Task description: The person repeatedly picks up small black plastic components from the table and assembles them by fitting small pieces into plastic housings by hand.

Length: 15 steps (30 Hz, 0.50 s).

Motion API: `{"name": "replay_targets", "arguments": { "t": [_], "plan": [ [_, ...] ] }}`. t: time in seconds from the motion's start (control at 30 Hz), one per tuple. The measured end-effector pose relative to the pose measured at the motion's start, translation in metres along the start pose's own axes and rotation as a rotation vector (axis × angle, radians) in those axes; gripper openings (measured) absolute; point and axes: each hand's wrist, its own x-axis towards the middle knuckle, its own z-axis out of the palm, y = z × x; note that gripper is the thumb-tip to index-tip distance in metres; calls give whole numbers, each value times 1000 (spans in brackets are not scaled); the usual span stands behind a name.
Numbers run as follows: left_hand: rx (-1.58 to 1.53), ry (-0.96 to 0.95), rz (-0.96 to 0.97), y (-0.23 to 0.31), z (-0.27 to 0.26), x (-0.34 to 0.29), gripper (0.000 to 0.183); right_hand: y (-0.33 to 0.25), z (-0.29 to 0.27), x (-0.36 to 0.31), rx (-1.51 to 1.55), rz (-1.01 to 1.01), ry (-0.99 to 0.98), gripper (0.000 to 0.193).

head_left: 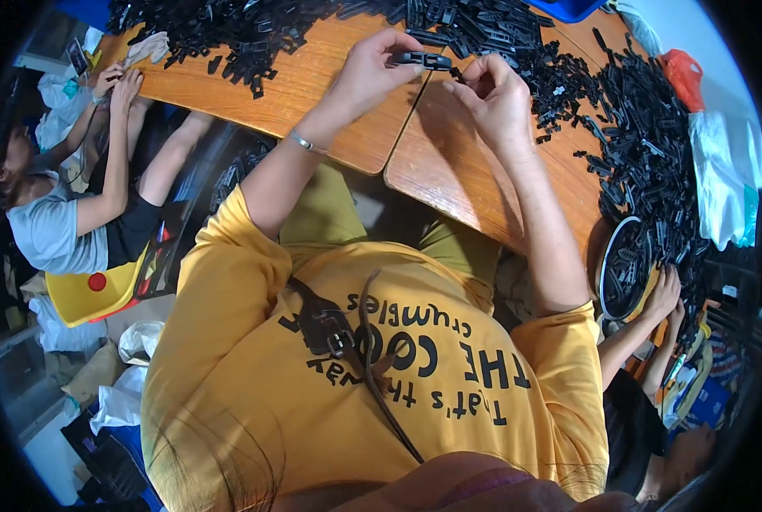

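Observation:
My left hand (370, 75) is raised over the far part of the wooden table, thumb and fingers closed on a long black plastic part (425, 61) that lies crosswise. Just right of it, my right hand (498, 101) has its thumb and fingertips brought together in a pinch. Something small and dark shows at those fingertips, too small to name. Beyond both hands spreads a heap of similar black plastic parts (492, 36).
The wooden table (457, 162) has a seam between two boards. More black parts (227, 43) lie at the far left and along the right. A round, pale-rimmed container (604, 277) holds some. Two people sit nearby: one at left (74, 205), another's hand (664, 294) at right.

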Motion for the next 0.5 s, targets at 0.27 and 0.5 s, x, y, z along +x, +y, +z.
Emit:
{"name": "replay_targets", "arguments": {
  "t": [0.27,0.5],
  "plan": [
    [-122,-50,19,21,16,-9,30,-12,-6,-10,-87,-313,154,23],
    [-287,-108,-50,30,26,-13,26,-2,-9,-18,-85,-325,197,20]
  ]
}}
